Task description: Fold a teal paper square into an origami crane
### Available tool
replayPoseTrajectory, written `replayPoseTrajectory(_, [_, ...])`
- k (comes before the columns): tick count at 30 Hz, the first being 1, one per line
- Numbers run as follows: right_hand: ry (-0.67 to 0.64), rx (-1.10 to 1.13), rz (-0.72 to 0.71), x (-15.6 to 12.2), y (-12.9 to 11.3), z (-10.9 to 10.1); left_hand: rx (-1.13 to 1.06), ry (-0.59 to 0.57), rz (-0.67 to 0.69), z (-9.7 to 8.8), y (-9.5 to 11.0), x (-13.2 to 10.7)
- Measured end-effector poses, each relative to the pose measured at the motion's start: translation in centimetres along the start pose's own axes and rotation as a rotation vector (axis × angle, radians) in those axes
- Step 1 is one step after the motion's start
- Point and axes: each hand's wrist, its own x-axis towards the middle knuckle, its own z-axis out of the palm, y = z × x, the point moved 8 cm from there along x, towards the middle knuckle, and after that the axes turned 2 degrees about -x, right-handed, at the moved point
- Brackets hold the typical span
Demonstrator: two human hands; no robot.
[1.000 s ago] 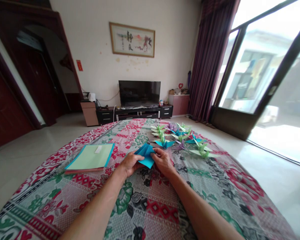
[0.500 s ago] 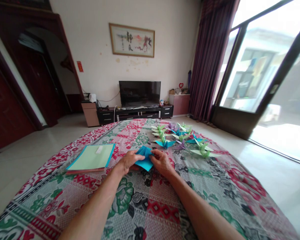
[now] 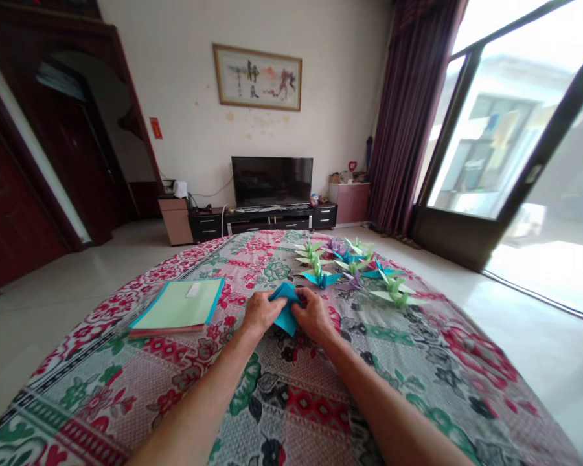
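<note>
A partly folded sheet of blue origami paper (image 3: 286,318) is held up just above the cloth, between both hands. My left hand (image 3: 262,312) pinches its left side, thumb on the near face. On the other side my right hand (image 3: 315,315) grips the right edge, thumb pressed close to the left one. The fingers behind the paper are hidden. Beyond my right hand stand several folded paper cranes (image 3: 322,278) in green, blue and purple.
To the left lies a stack of coloured paper (image 3: 175,307), light green on top with a small white piece (image 3: 192,290). A patterned tablecloth (image 3: 315,408) covers the round table. Farther back are a television (image 3: 272,183) on a low cabinet and a glass door (image 3: 486,149) at right.
The left hand has moved right, nearer the right hand. The blue paper has gone from spread flat to narrower, its sides drawn inward.
</note>
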Motion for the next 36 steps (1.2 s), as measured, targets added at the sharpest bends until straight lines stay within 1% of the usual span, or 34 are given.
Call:
replayPoseTrajectory(3, [0.049, -0.11, 0.078, -0.1, 0.2, -0.5, 0.046, 0.016, 0.056, -0.1, 1.1, -0.5])
replayPoseTrajectory(6, [0.101, -0.164, 0.087, -0.2, 0.1, -0.8, 0.08, 0.024, 0.07, 0.1, 1.7, -0.9])
replayPoseTrajectory(9, [0.154, -0.185, 0.04, -0.3, -0.3, -1.1, 0.069, 0.036, 0.054, 0.4, 1.6, -1.0])
replayPoseTrajectory(13, [0.239, -0.186, -0.071, -0.6, -1.3, -1.4, 0.041, 0.08, 0.029, 0.4, 1.3, -0.9])
replayPoseTrajectory(16, [0.269, -0.17, -0.137, -0.8, -1.9, -1.6, 0.038, 0.097, 0.013, 0.3, 1.1, -0.9])
replayPoseTrajectory(19, [0.271, -0.15, -0.187, -1.1, -2.5, -1.7, 0.032, 0.112, 0.0, 0.1, 1.0, -0.8])
replayPoseTrajectory(23, [0.237, -0.149, -0.265, -1.4, -3.3, -1.5, -0.024, 0.118, -0.021, 0.0, 0.6, -0.6])
replayPoseTrajectory(27, [0.215, -0.152, -0.3, -1.7, -3.8, -1.2, -0.087, 0.11, -0.055, 0.0, 0.1, -0.4])
replayPoseTrajectory(31, [0.217, -0.18, -0.346, -2.1, -4.4, -1.4, -0.171, 0.057, -0.113, 0.2, -0.3, -0.3])
replayPoseTrajectory(36, [0.18, -0.236, -0.406, -2.4, -5.0, -1.5, -0.311, -0.046, -0.176, 0.5, -0.1, -0.8])
